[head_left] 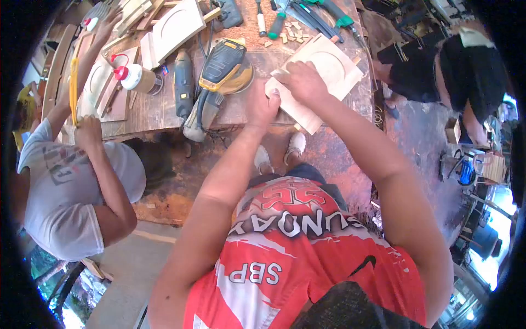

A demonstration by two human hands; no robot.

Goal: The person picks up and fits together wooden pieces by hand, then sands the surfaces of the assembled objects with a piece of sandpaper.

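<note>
Pale wooden panel, its round recess facing up, lay on the right part of a cluttered desk, as the head view showed and as I saw from nearby. A person's left hand was wrapped around the panel's near-left corner, thumb on top; the right hand lay across the face, fingers half curled, though I could not tell whether they pinched anything underneath. One corner seemed to jut past the desk's front edge. Too much weight there, I judged, could have tipped the piece, and a slipping grip might have scraped knuckles along its edge. A yellow-and-black sander sat just left of the left hand, next to a grey power tool, leaving little room that way. Beyond, a chisel, a green-handled tool and wood scraps crowded the far side. Further left, past a red-capped bottle, a co-worker in a white shirt gripped a yellow tool.
</note>
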